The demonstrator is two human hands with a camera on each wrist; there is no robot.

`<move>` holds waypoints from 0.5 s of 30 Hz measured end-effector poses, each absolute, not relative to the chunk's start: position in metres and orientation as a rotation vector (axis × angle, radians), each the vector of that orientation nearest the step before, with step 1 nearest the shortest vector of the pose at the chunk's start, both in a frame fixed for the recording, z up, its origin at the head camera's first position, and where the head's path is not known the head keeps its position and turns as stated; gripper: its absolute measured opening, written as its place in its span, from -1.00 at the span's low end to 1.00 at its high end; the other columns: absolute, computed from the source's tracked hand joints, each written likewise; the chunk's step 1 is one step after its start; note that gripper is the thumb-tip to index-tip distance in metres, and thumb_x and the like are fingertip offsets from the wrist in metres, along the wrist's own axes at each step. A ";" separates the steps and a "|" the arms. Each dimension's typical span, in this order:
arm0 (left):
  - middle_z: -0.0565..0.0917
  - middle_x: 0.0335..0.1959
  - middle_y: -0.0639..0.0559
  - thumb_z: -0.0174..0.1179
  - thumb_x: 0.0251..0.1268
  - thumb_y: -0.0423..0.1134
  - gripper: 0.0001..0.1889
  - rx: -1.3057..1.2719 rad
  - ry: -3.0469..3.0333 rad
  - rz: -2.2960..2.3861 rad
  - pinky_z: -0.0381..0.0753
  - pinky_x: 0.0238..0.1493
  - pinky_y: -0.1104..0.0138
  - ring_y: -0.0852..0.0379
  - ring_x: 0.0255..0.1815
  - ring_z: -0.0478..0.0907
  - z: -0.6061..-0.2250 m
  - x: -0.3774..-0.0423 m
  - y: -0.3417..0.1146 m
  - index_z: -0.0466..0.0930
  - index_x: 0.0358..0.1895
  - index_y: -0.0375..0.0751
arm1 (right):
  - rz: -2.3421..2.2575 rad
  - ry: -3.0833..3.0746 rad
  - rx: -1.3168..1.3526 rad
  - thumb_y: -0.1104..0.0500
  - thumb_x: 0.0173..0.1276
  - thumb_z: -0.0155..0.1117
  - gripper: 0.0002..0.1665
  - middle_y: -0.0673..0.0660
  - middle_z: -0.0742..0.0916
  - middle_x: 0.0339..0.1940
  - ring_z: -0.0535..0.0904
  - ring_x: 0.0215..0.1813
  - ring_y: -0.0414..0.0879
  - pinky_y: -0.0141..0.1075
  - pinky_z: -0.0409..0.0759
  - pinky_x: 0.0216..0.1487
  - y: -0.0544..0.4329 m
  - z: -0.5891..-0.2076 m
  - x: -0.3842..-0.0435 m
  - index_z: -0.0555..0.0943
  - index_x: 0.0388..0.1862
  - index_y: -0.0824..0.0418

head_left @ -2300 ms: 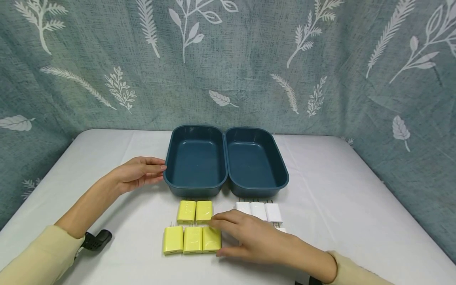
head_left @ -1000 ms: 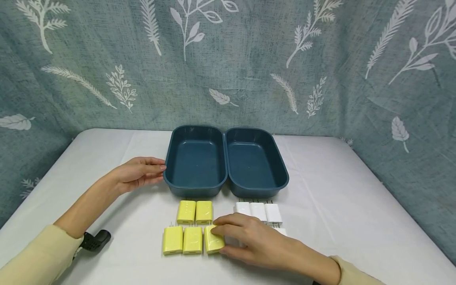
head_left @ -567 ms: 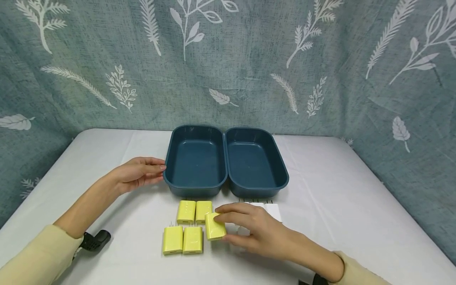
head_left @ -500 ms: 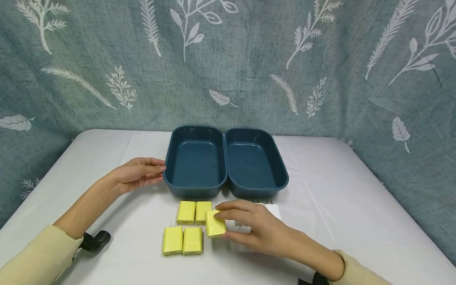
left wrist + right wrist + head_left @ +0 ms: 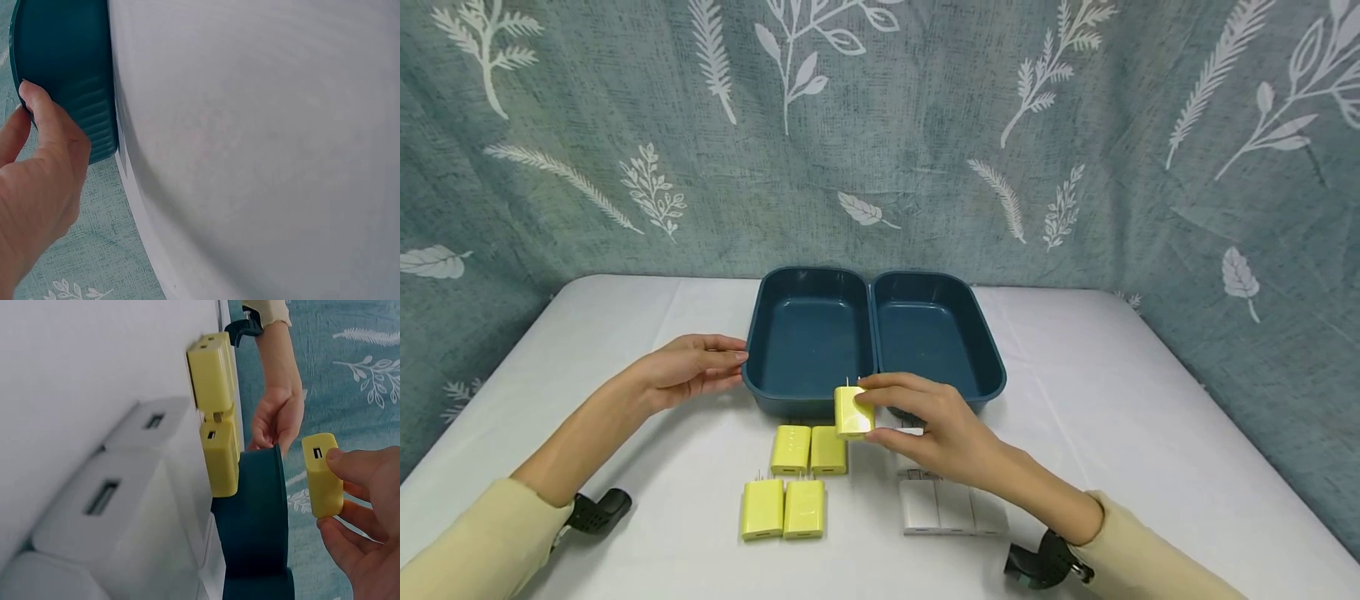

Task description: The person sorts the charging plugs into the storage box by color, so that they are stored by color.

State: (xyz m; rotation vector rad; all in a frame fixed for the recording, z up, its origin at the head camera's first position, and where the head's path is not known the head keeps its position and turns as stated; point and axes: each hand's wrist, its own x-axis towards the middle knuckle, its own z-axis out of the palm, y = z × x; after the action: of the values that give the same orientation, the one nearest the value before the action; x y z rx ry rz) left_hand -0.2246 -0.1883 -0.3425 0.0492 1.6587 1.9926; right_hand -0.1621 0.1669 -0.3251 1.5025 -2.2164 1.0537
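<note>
My right hand (image 5: 940, 425) pinches a yellow USB wall charger (image 5: 853, 413) between thumb and fingertips. It is raised in front of the left dark teal bin (image 5: 758, 392), prongs pointing toward the bin. In the right wrist view the held charger (image 5: 322, 481) shows its USB port. My left hand (image 5: 688, 367) touches the outer left side of that bin; in the left wrist view its fingertips (image 5: 30, 90) lie at the rim. Several more yellow chargers (image 5: 763, 508) lie in two rows on the white table. White chargers (image 5: 955, 508) are to their right, the back row mostly hidden by my right hand.
A second teal bin (image 5: 996, 367) stands against the left one, on its right. White cloth (image 5: 1097, 400) covers the table. A patterned green fabric (image 5: 910, 192) hangs behind it. Each wrist wears a black strap mount (image 5: 1047, 562).
My right hand has taken the rightmost yellow charger from the front row, lifted it and carried it forward to the left bin's near edge. The left hand stays at the bin.
</note>
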 end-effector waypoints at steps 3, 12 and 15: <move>0.64 -0.15 -0.07 0.06 0.49 -0.44 -0.53 0.043 1.654 1.995 0.69 -0.04 0.38 0.16 -0.18 0.67 -0.343 -0.225 -0.188 0.15 0.32 -0.58 | 1.057 -2.238 1.456 0.29 0.22 0.49 -0.56 0.18 0.65 0.18 0.62 0.15 -0.03 -0.32 0.66 0.03 0.166 -0.326 -0.169 0.65 0.09 0.25; 0.65 -0.14 -0.08 0.07 0.49 -0.44 -0.54 0.042 1.649 1.999 0.69 -0.03 0.37 0.14 -0.16 0.68 -0.343 -0.224 -0.188 0.18 0.32 -0.57 | 1.024 -2.293 1.319 0.21 0.26 0.47 -0.58 0.15 0.65 0.18 0.58 0.21 -0.04 -0.17 0.64 0.13 0.158 -0.329 -0.188 0.66 0.10 0.24; 0.65 -0.14 -0.08 0.07 0.49 -0.44 -0.56 0.040 1.647 2.002 0.68 0.01 0.34 0.13 -0.15 0.68 -0.343 -0.224 -0.189 0.20 0.31 -0.55 | 1.020 -2.302 1.280 0.21 0.26 0.48 -0.58 0.15 0.66 0.17 0.58 0.21 -0.05 -0.17 0.63 0.14 0.154 -0.330 -0.195 0.66 0.10 0.24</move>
State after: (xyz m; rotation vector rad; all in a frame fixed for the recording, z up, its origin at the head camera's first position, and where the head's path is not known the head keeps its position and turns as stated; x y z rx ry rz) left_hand -0.2242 -0.1885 -0.3432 0.0398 1.6472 2.0016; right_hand -0.1946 0.1537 -0.3295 1.2804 -2.3022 1.0203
